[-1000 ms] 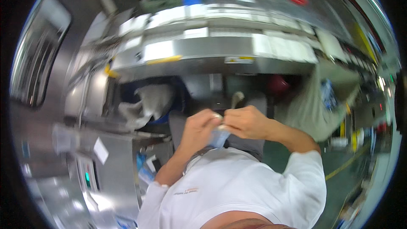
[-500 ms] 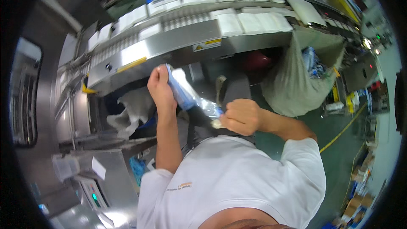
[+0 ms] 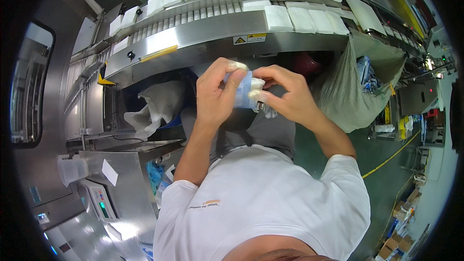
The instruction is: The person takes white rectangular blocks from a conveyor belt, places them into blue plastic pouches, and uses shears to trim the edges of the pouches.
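Both hands brought together since half a second ago. Pack [image 3: 243,89] pinched at chest height, before conveyor [image 3: 203,31], by left hand [image 3: 215,92] and right hand [image 3: 282,94]. Step judged: wrapper being opened; firmer pull needed.
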The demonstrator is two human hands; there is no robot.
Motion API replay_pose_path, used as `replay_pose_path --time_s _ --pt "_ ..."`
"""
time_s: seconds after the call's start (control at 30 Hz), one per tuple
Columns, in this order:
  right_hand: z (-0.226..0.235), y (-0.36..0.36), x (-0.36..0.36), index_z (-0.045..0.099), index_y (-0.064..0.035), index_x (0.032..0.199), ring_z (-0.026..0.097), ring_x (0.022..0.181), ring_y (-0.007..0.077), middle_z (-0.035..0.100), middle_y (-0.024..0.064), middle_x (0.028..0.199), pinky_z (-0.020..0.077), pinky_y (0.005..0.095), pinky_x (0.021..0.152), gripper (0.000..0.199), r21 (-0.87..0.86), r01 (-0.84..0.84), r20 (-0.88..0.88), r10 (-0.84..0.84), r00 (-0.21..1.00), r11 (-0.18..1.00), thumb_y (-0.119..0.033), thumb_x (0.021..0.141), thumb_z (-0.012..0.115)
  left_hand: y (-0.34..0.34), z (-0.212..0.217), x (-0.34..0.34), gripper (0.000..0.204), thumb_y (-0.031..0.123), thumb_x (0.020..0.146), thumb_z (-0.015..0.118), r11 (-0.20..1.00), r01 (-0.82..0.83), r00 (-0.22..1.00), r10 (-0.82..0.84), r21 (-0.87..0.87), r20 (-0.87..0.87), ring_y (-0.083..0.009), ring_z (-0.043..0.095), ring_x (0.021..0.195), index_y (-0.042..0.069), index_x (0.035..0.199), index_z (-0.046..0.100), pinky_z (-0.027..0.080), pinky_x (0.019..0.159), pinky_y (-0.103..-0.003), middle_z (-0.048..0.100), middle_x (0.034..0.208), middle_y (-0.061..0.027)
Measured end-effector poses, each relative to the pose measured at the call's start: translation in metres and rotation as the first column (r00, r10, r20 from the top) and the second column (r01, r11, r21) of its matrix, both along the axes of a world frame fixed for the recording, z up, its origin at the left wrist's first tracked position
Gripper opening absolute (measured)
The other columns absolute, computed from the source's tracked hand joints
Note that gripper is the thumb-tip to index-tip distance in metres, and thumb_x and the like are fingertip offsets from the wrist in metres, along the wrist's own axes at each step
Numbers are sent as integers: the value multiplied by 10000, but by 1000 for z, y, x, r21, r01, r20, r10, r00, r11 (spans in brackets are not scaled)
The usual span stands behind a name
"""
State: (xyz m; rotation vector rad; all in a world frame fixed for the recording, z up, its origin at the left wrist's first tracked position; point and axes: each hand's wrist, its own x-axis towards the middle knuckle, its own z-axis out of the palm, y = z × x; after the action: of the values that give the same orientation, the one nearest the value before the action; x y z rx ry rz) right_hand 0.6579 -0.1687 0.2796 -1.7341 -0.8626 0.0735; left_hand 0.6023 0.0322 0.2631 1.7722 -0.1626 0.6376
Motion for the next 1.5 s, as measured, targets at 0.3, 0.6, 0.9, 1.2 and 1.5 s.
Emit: replay_pose_path --time_s 0.3,0.6,0.9,1.2,1.5 --pt "-5 -1 8 751 -4 1029 699 796 249 730 126 906 558 318 711 195 -65 146 221 -129 967 987 2 834 749 -3 -23 -1 145 133 974 738 957 -192 978 169 -216 -121 -59 543 730 -11 964 734 436 660 -227 665 830 10" --pt "-20 -30 31 708 56 1190 708 889 135 750 92 1027 589 270 764 240 448 278 -498 -21 867 850 -73 987 713 22 -43 -2 168 209 1054 644 751 -64 979 -81 -657 -187 -35 567 709 49 1028 691 453 618 -208 743 946 -31" --pt "-4 -20 6 746 -33 1082 694 899 287 697 98 983 594 350 722 383 35 115 885 -84 457 993 15 705 797 7 -37 -35 701 546 923 748 351 330 669 -742 -876 -45 0 444 522 5 1347 611 360 441 -170 629 792 17" --pt "-3 -52 8 589 -19 1370 623 1173 295 641 156 1335 521 402 974 737 -11 -110 358 107 928 994 -383 802 884 6 -17 -48 368 272 976 714 688 184 752 -558 -702 -350 -3 452 616 22 1244 691 303 506 -185 663 883 18" --pt "5 -20 21 670 27 1245 672 1010 122 714 75 1117 561 292 887 317 105 -211 -422 236 875 972 -5 932 712 -4 -6 -36 415 247 914 783 839 310 700 -520 -447 -489 -35 569 607 5 1238 685 416 514 -203 694 880 -13"
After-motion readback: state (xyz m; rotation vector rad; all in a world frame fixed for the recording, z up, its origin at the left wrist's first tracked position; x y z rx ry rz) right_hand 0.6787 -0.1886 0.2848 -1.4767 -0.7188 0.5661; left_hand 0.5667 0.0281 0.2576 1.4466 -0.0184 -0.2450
